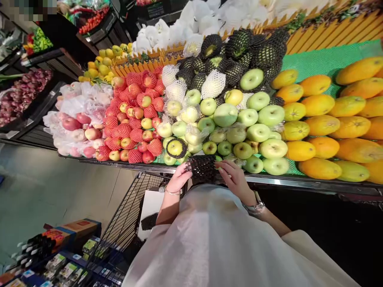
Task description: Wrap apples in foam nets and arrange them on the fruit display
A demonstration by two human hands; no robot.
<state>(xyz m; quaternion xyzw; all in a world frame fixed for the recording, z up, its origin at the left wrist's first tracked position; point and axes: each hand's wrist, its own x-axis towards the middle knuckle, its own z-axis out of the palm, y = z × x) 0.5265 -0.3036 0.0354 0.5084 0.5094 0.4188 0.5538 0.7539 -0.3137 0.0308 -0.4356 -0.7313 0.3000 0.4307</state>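
Both of my hands meet at the front edge of a fruit display. My left hand (178, 178) pinches the left side of a black foam net sleeve (202, 167). My right hand (235, 177) grips its right side, fingers curled around it. What the net holds is hidden. Just behind lie green apples (225, 114), some in clear wrap, and one apple in a black net (175, 148). A bracelet is on my left wrist and a watch (255, 207) on my right.
Red apples in red nets (131, 119) lie to the left, pink apples in white foam (74, 123) further left, orange mangoes (323, 127) to the right, black-netted fruit (239, 52) behind. A wire shopping cart (125, 223) stands below my left arm. The metal shelf edge (299, 181) runs across.
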